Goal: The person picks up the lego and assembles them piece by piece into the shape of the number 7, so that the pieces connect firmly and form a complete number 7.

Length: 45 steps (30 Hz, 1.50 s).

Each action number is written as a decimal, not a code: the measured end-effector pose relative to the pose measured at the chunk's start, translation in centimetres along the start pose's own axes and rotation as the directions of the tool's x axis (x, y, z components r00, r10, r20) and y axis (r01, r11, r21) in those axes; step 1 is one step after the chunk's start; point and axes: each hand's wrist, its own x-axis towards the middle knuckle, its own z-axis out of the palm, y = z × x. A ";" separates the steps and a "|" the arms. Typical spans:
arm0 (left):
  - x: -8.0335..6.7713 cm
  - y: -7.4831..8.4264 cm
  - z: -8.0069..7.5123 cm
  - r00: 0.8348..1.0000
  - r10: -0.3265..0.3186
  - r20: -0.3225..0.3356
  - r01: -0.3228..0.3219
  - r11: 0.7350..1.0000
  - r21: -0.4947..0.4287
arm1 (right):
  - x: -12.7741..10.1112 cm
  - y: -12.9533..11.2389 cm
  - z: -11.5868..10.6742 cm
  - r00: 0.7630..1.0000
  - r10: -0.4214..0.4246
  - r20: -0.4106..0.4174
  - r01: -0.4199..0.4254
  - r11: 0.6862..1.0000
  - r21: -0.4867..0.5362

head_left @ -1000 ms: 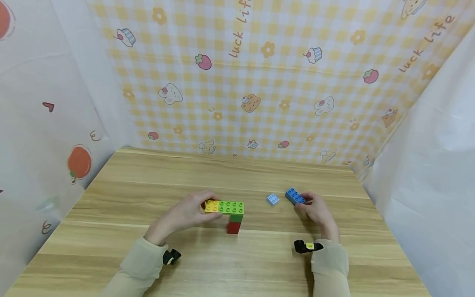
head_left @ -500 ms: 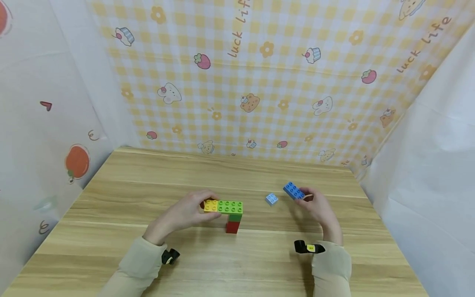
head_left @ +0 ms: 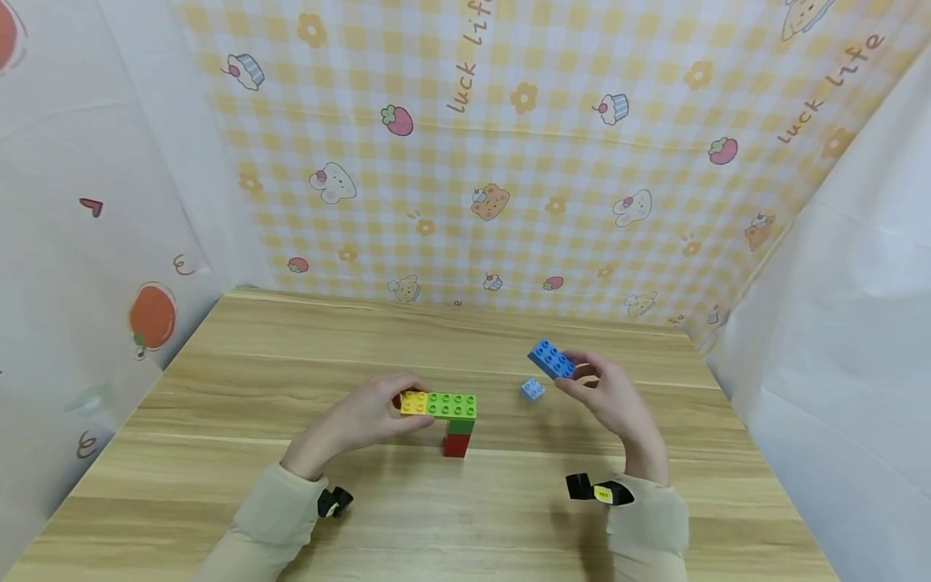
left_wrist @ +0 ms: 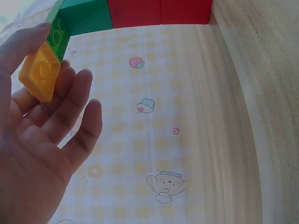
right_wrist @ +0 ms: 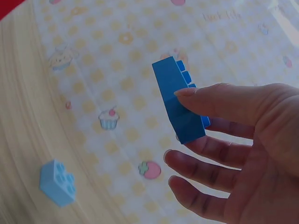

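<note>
My left hand (head_left: pixel 364 416) pinches the yellow brick (head_left: pixel 414 402) at the left end of a built structure, thumb on the near side. Beside the yellow brick, a lime green brick (head_left: pixel 452 405) reaches right over a darker green brick (head_left: pixel 461 427). Red bricks (left_wrist: pixel 159 11) form the foot, stacked under the green in the left wrist view. Above the table, my right hand (head_left: pixel 614 404) holds a blue brick (head_left: pixel 552 359) between thumb and fingers, studs up in the head view. Below and left of that hand, a small light blue brick (head_left: pixel 532 390) lies on the table.
The wooden table (head_left: pixel 509 525) reaches back to a yellow checked cloth (head_left: pixel 451 162). White cloth walls (head_left: pixel 822 323) stand at the left and right. A small black wrist camera (head_left: pixel 600 489) sits on each wrist.
My right hand has lifted the blue brick from the table and carried it left, above the light blue brick's right side. My left hand and the structure have stayed in place.
</note>
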 end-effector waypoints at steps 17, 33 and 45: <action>0.0 0.0 0.0 1.000 -0.001 -0.004 0.002 1.000 0.024 | -0.1 -5.4 3.4 0.967 -0.243 0.075 0.242 0.970 0.021; -0.1 0.1 -0.1 1.000 0.003 -0.015 -0.003 1.000 0.018 | -0.2 -7.9 7.1 0.909 -0.385 0.159 0.380 0.923 0.065; -0.1 0.0 -0.2 1.000 0.019 -0.001 -0.019 1.000 -0.020 | -0.4 -8.6 8.6 0.879 -0.438 0.189 0.435 0.899 0.059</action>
